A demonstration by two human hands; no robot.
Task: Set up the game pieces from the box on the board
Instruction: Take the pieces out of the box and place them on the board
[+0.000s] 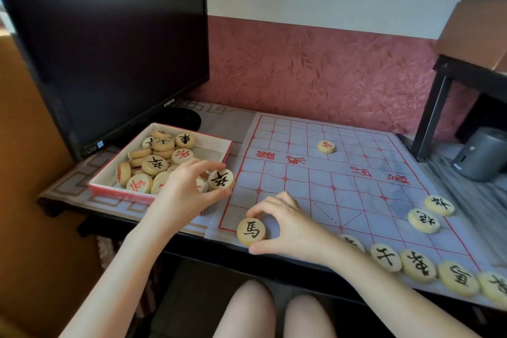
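1. The dark surface (225,122) carried a pale patterned cover. The board (343,195), a pale sheet with a red grid, lay on it and reached the near edge.
2. A black monitor (109,35) stood at the far left, its screen dark. The box (115,191), heaped with round pieces, lay in front of it, just beside the board's left edge.
3. The wall (315,71) behind was white above and red with a leaf pattern below. On the right, a black stand (436,107) held a cardboard carton (477,22), and a grey cylinder (482,153) stood by its leg.
4. The left hand (189,186) gripped a black-marked piece (221,179) in its fingers at the box's near right corner.
5. The right hand (285,225) pinched the piece marked 馬 (251,231) between fingers and thumb at the board's near left corner.
6. 1 red-marked piece (326,146) lay alone on the board's far half. A row of black-marked pieces (417,265) lined the near edge, with 2 more (423,220) near the right edge.
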